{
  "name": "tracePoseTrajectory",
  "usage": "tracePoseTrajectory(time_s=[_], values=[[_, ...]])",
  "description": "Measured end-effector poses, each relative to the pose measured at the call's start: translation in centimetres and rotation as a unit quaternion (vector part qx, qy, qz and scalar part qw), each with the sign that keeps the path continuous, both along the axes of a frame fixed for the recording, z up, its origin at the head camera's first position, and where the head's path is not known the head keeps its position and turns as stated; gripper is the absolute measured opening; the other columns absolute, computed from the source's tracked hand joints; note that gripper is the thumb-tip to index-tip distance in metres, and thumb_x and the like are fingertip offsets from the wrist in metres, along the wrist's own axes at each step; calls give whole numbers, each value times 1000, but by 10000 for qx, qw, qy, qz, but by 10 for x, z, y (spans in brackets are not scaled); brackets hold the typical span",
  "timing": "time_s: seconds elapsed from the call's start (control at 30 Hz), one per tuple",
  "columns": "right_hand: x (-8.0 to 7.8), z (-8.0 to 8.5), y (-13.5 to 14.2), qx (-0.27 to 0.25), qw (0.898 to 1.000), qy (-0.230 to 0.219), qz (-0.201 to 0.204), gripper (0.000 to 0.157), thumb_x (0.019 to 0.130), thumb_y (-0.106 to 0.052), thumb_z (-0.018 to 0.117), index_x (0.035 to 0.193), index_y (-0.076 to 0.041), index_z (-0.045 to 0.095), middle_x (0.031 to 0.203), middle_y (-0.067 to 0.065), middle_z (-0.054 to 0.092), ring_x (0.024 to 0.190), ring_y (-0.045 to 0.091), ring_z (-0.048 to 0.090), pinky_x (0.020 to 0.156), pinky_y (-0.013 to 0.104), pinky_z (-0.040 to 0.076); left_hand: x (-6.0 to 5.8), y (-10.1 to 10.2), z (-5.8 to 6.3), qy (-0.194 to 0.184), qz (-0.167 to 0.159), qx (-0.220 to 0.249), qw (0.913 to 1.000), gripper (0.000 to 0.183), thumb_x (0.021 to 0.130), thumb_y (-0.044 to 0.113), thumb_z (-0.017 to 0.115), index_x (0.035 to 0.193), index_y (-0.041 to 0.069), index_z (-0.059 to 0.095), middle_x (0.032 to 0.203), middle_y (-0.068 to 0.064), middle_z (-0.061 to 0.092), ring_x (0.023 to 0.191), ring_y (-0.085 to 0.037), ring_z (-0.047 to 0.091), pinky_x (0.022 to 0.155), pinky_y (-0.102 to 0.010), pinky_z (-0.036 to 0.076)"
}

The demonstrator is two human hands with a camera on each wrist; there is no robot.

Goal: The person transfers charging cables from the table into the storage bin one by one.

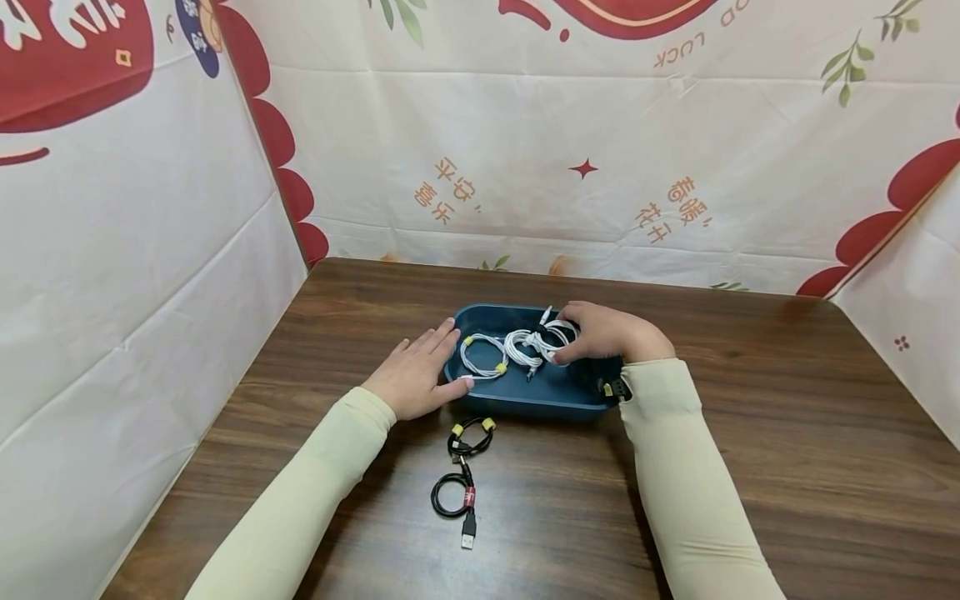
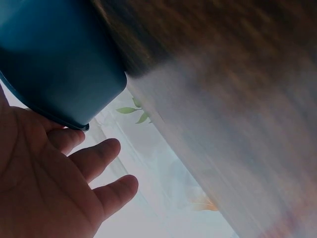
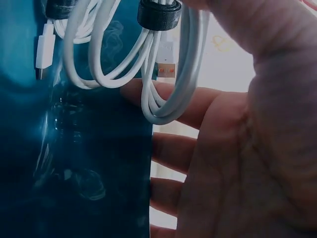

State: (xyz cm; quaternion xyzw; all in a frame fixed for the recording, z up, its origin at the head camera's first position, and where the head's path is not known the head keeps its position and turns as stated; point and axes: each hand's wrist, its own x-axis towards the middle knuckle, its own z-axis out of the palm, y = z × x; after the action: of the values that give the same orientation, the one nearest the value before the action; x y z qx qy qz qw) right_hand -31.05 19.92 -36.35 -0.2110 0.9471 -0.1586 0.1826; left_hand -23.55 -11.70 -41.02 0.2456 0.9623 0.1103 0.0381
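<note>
A dark blue tray (image 1: pixel 547 393) stands on the wooden table. My left hand (image 1: pixel 412 375) rests on its left end, fingers extended along the rim and thumb over the front edge. In the left wrist view, the spread fingers (image 2: pixel 96 157) lie beside the tray's outer wall. My right hand (image 1: pixel 615 333) reaches over the tray's right end and pinches a coiled white cable (image 3: pixel 185 59) between thumb and index finger. Black straps (image 3: pixel 158 16) bind the white loops, and a USB plug (image 3: pixel 166 67) shows behind them. A thinner white cable coil (image 1: pixel 467 358) with yellow ties lies at the tray's left.
In front of the tray lie a black cable coil (image 1: pixel 489 442) with yellow ties and a black USB cable (image 1: pixel 435 504) with a red tie. A black piece with yellow (image 1: pixel 609 389) sits in the tray near my right wrist. Printed cloth (image 1: pixel 525 125) hangs behind the table.
</note>
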Motion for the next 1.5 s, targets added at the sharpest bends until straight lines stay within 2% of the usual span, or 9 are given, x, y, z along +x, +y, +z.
tracePoseTrajectory(time_s=[0.13,0.27,0.5,0.73,0.93,1.13,1.2,1.37,1.5], values=[[0,-1,0,62,9999,5,82,76,81,-39,77,143,-3,51,158,28,22,143,46,24,110,61,29,0,0,0,-4,12,-14,10000,87,96,69,39,160,13,21,166,-3,9,149,-28,21,116,-56,19],[1,-2,-2,183,9998,76,97,73,80,-36,78,140,-3,53,158,28,22,143,48,23,109,63,29,0,0,-1,-14,38,-25,10000,87,95,70,38,160,14,21,166,-2,9,149,-27,20,116,-56,19],[1,-7,-6,479,9988,23,-69,71,80,-36,79,140,-6,55,160,26,17,144,49,17,106,68,27,0,0,-1,-40,46,16,10000,87,96,69,39,160,13,21,166,-3,9,150,-27,19,116,-56,19],[-1,-7,-6,502,9986,-67,-148,74,79,-44,80,140,-9,55,161,25,13,144,49,15,105,69,28,-1,0,0,-56,59,17,10000,86,96,68,39,160,13,21,166,-3,8,150,-26,19,117,-55,19],[-2,-6,-4,344,9993,-99,-68,73,81,-46,78,139,-8,56,160,25,17,143,49,20,105,68,29,0,0,0,-62,37,32,10000,86,96,68,39,160,13,21,166,-3,9,149,-28,20,117,-56,19],[-4,5,0,-189,9997,-118,20,65,88,-41,74,136,-3,55,145,21,45,126,37,47,102,57,40,0,0,1,-48,13,29,10000,87,96,69,40,160,12,21,166,-3,9,149,-28,20,116,-56,19],[-3,11,0,-291,9996,-36,-41,66,90,-44,71,138,-2,53,140,20,50,121,37,51,101,57,41,0,0,1,-38,15,21,10000,87,96,69,40,159,12,22,166,-3,9,149,-28,20,116,-56,19],[6,27,4,-317,9991,103,-251,70,94,-51,63,144,-3,48,147,21,44,131,39,45,105,59,37,-1,0,0,-41,0,37,10000,87,96,68,39,160,12,22,166,-3,9,150,-26,19,116,-56,19],[17,38,10,-380,9983,183,-393,74,94,-51,63,147,-3,43,151,22,40,135,40,41,108,59,34,0,0,0,-52,-2,42,10000,87,96,68,40,159,12,22,166,-4,10,150,-26,19,116,-56,19]])
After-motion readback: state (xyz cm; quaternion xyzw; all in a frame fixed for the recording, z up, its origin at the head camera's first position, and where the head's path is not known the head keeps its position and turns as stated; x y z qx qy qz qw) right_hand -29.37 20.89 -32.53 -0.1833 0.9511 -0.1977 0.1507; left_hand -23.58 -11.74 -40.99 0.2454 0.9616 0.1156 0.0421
